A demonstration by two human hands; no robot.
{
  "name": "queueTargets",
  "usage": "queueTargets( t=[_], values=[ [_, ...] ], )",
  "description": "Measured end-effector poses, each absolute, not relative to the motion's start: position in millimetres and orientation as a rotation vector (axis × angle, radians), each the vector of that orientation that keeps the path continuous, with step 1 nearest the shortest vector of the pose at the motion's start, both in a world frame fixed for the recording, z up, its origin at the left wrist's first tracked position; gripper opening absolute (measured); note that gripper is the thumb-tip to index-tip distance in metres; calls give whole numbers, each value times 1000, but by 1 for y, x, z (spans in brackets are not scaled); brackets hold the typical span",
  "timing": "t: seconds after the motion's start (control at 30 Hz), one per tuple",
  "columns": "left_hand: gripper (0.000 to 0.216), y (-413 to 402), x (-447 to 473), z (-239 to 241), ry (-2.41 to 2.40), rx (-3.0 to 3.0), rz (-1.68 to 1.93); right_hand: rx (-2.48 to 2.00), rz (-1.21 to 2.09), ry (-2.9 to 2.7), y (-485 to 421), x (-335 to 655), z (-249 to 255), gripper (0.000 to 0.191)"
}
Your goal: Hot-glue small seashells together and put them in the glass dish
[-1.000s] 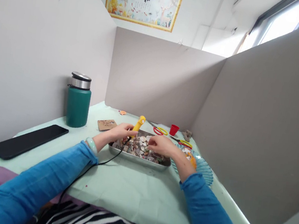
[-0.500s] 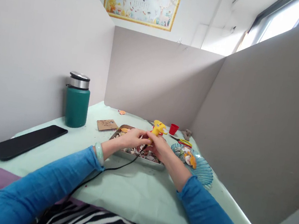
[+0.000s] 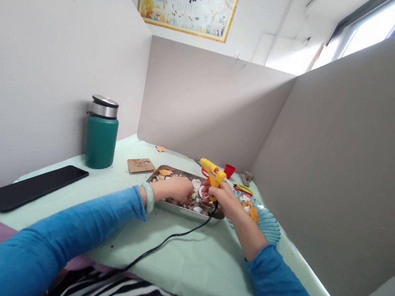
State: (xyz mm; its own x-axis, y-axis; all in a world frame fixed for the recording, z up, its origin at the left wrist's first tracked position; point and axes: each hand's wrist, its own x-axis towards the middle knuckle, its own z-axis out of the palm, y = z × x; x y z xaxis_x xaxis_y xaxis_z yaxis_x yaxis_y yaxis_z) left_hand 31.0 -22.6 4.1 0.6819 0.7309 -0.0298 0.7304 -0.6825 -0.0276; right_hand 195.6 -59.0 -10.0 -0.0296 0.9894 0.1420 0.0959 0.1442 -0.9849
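My right hand (image 3: 224, 197) is wrapped round the handle of a yellow glue gun (image 3: 212, 170), whose white nozzle points to the right. A black cord (image 3: 164, 242) runs from its grip down to the table's near edge. Beneath both hands lies a metal tray (image 3: 174, 209) full of seashells (image 3: 197, 185) and small stones. My left hand (image 3: 181, 190) reaches down into the tray, its fingers bent and closed together among the shells. The fingertips are partly hidden, so what they pinch cannot be made out.
Right of the tray is a blue fluted plate (image 3: 270, 224) with shells. Behind stand a red cup (image 3: 229, 171) and yellow-handled scissors (image 3: 243, 190). To the left are a brown card (image 3: 141, 165), a green flask (image 3: 100, 139) and a black flat pad (image 3: 33, 187). Grey partitions (image 3: 211, 101) enclose the table.
My hands have moved apart. The left hand let go of the glue gun and lowered into the shells. The right hand shifted right, turning the gun so its nozzle points right.
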Motion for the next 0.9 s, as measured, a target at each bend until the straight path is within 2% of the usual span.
queueTargets(
  t=[0.23, 0.37, 0.6, 0.77, 0.9],
  values=[
    [29, -19, 41, 11, -1355, -2625, 109, -1170, 935, -1334, -54, 195, -16, 15],
    [22, -31, 54, 14, -1185, -2772, 47, -1072, 871, -1252, -52, 196, -17, 16],
    [33, -33, 94, -3, -1224, -2796, 154, -982, 798, -1181, -49, 198, -19, 16],
    [30, -28, 95, -6, -1216, -2836, 170, -983, 757, -1139, -49, 197, -19, 19],
    [28, -24, 88, -4, -1321, -2808, 135, -974, 765, -1138, -51, 196, -16, 30]
  ],
)
